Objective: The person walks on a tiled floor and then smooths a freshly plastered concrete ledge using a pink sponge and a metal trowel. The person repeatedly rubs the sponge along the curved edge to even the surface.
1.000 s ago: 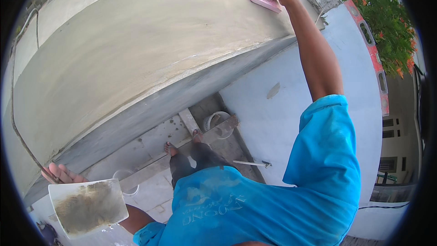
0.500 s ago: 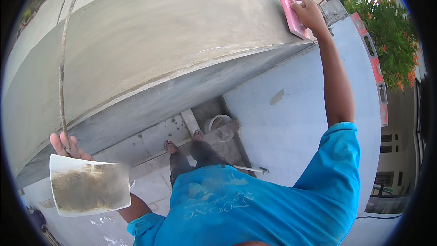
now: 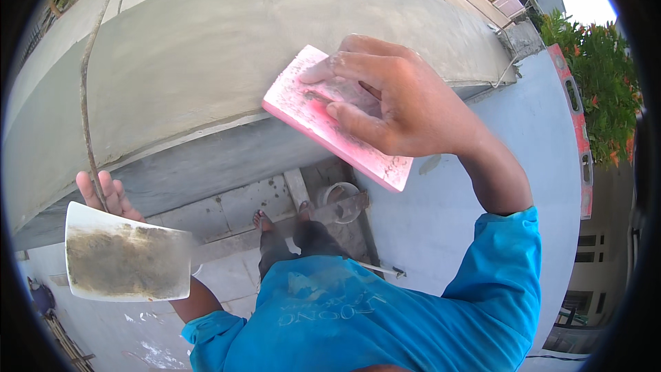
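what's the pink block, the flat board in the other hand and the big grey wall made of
Pink block: looks like foam or sponge, matte, with a soft edge and grey smears. Flat board: likely thin plastic or metal, pale and smooth, coated with a brown-grey patch, probably mortar. Wall: cement render, matte grey, fine and even.
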Demonstrator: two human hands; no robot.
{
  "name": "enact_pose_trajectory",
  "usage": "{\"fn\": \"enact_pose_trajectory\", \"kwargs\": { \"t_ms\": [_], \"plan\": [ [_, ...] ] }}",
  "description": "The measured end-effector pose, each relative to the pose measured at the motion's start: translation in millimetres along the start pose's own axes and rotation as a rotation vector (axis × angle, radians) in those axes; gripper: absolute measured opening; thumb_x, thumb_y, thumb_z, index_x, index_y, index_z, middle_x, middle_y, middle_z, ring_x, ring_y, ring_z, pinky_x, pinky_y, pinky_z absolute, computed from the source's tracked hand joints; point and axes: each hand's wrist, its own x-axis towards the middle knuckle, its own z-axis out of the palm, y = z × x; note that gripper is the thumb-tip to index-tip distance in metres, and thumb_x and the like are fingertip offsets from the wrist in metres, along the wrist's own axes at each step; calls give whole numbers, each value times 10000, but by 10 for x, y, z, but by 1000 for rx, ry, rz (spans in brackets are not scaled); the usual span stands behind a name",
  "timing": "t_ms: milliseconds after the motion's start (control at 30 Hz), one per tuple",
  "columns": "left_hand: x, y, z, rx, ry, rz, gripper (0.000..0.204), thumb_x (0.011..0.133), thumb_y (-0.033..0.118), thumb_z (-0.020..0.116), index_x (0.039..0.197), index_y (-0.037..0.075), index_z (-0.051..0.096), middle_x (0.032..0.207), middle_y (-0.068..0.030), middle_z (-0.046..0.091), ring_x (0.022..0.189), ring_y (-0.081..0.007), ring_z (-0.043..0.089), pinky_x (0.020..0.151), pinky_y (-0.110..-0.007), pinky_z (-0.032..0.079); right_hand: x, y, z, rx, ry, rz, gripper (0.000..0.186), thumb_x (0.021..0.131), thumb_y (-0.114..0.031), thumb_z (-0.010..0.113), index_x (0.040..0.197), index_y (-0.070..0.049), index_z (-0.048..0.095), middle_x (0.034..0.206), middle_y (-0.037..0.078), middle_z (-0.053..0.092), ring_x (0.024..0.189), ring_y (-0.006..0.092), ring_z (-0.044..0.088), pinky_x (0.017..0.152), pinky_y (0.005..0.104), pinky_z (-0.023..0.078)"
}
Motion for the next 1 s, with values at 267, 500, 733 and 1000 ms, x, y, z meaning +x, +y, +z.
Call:
{"fn": "enact_pose_trajectory", "kwargs": {
  "t_ms": [267, 500, 733, 1000],
  "plan": [
    [171, -66, 226, -629, -268, -95, 590, 1100, 291, 431, 1612, 35, 289, 1718, -201, 94, 1571, -407, 160, 1320, -455, 114, -562, 2214, -809, -224, 294, 906, 359, 945, -247, 640, 1227, -36, 711, 861, 94, 690, 708, 129, 600, 647, 326, 481],
    [293, 89, 368, -772, -314, -161, 592, 1098, 363, 440, 1575, 20, 372, 1690, -288, 79, 1572, -451, 92, 1321, -476, 97, 1643, 749, 232, -125, 87, 336, 436, 888, -299, 595, 1240, -73, 718, 977, 182, 769, 906, 331, 740, 833, 429, 578],
    [288, 104, 318, -712, -265, -111, 612, 1086, 372, 478, 1571, 11, 378, 1692, -276, 98, 1569, -460, 92, 1315, -511, 116, 824, -293, 283, 54, -38, -211, 355, 875, -187, 650, 1190, -38, 717, 971, 199, 650, 865, 355, 660, 752, 406, 543],
    [279, 103, 340, -876, -283, -232, 593, 1071, 379, 522, 1566, 67, 425, 1717, -224, 15, 1585, -421, -41, 1314, -507, 4, -74, 1497, -658, -187, 282, 758, 287, 1016, -199, 592, 1255, -51, 655, 853, 44, 618, 679, 94, 581, 623, 263, 467]
  ]
}}
